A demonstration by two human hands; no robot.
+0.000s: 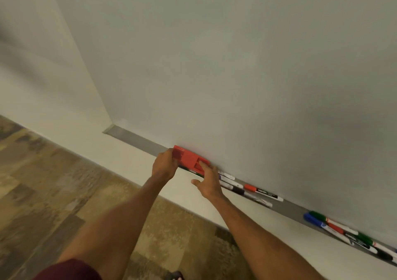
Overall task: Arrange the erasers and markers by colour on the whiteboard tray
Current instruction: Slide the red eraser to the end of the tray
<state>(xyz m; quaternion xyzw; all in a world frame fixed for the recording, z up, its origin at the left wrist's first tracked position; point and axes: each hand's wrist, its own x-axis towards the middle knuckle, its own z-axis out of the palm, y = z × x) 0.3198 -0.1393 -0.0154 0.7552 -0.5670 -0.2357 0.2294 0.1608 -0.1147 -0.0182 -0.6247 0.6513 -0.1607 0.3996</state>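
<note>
A red eraser (189, 158) lies on the grey whiteboard tray (137, 139), held at both ends. My left hand (164, 164) grips its left end. My right hand (208, 183) touches its right end with the fingertips, thumb spread out. Just right of that hand lie a few white markers (231, 185), one with a red cap (250, 187). Further right sits a pile of markers with blue (312, 219), green (318, 215) and red caps. A green edge shows under the eraser; what it belongs to I cannot tell.
The whiteboard (236, 65) fills the view above the tray. A white wall runs below the tray down to a patterned carpet (53, 193). The tray's left end (113, 129) holds nothing.
</note>
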